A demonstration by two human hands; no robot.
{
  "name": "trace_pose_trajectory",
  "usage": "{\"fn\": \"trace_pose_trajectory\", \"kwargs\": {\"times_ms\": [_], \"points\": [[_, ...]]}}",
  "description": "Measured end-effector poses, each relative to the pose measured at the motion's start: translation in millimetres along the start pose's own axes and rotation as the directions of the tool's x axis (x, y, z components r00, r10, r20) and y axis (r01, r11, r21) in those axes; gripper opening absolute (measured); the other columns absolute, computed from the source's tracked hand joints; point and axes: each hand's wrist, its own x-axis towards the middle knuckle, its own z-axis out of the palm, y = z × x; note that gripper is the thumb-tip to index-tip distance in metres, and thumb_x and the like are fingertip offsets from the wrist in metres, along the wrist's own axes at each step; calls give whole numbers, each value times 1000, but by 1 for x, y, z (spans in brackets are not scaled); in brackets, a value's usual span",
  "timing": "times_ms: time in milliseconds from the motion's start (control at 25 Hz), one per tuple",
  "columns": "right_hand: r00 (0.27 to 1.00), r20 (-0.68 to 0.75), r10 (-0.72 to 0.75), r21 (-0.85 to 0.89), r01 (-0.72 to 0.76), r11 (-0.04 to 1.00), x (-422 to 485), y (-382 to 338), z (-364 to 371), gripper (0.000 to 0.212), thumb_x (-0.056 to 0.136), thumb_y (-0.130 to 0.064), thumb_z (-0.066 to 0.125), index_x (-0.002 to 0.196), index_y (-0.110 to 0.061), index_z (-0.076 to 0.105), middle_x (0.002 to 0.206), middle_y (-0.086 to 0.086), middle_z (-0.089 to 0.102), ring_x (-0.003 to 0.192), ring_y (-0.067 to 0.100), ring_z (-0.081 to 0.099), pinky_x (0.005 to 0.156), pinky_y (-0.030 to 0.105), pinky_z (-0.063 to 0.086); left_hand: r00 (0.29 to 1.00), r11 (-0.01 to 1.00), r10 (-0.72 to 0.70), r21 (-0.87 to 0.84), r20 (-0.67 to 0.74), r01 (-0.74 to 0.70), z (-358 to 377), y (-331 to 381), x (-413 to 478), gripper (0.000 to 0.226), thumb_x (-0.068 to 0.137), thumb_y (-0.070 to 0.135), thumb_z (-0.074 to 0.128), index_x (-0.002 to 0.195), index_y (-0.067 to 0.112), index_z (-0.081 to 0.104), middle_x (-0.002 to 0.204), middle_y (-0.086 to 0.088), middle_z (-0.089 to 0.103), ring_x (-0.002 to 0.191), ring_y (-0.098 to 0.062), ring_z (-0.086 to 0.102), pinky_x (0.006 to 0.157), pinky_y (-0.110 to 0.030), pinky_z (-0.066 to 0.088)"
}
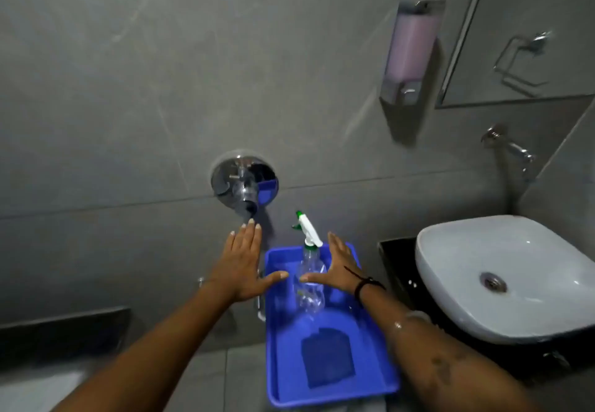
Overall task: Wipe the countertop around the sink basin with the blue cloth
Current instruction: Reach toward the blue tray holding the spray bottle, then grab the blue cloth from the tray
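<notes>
A folded dark blue cloth (327, 357) lies flat in the near half of a blue plastic tray (280, 331). A clear spray bottle (309, 279) with a white and green trigger head stands in the tray's far half. My left hand (243, 266) is spread flat, fingers apart, over the tray's left edge. My right hand (338, 266) is spread the same way just right of the bottle, holding nothing. To the right, the white sink basin (502, 276) sits on a dark countertop (397, 263).
A chrome wall valve (244, 183) sticks out of the grey tiled wall above the tray. A soap dispenser (410, 54), a mirror (528, 31) and a wall tap (508, 146) hang above the basin. A dark ledge (61, 324) runs at the left.
</notes>
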Motion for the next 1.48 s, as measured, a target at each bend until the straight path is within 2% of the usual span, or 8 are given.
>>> {"fn": "trace_pose_trajectory", "kwargs": {"times_ms": [120,240,400,640,800,960,1240,1480], "points": [[993,-94,-66,263,89,961,30,-24,19,100,65,-34,86,146,-12,31,149,15,40,138,28,39,115,44,35,990,997,-56,-54,132,64,43,-10,-16,137,58,99,12,156,3,1,166,-18,-2,154,-31,0,123,-45,-3],[948,-289,-134,236,206,949,71,-42,24,51,83,-10,67,132,-7,53,121,19,65,111,30,62,99,39,49,980,990,-90,-90,178,107,78,-11,-37,130,67,93,31,156,4,0,166,-17,-2,154,-30,-1,124,-46,-2],[927,-374,-24,336,160,928,59,-65,33,43,77,9,48,118,1,61,106,25,69,93,36,65,83,32,52,953,976,-114,-148,280,160,115,-8,-59,135,65,92,44,155,4,-4,166,-16,-6,153,-29,-7,124,-48,-4],[893,-389,-227,180,315,932,-36,-80,-20,30,69,-2,47,94,-6,64,83,13,68,65,19,58,59,17,44,866,963,-90,-180,492,202,170,26,-80,161,46,91,63,152,-2,-14,162,-23,-20,150,-37,-18,122,-47,-10],[995,-92,-25,133,37,990,-109,-25,9,12,75,0,51,71,9,58,63,20,54,60,27,51,62,34,42,852,966,-95,-159,514,203,196,25,-80,168,39,89,68,151,-2,-18,160,-25,-25,148,-40,-22,122,-48,-9],[908,179,380,-15,-383,924,-138,42,67,17,86,1,54,80,-15,50,75,-2,47,76,10,44,66,22,34,842,965,-105,-149,529,214,204,23,-75,176,27,95,62,151,1,-20,159,-23,-28,147,-38,-25,120,-47,-11],[824,75,562,-36,-561,827,-133,71,100,41,89,-14,56,57,-25,35,63,-3,39,64,12,45,53,21,28,804,966,-141,-97,577,239,204,25,-70,183,17,100,53,149,-1,-23,158,-26,-28,147,-40,-26,114,-44,-19],[842,44,538,-37,-537,843,-128,66,92,19,88,-18,61,70,-14,53,70,0,49,80,16,51,57,22,32,804,965,-145,-97,577,244,199,27,-70,182,19,99,56,149,-1,-22,158,-26,-28,147,-40,-26,116,-46,-17]]}}
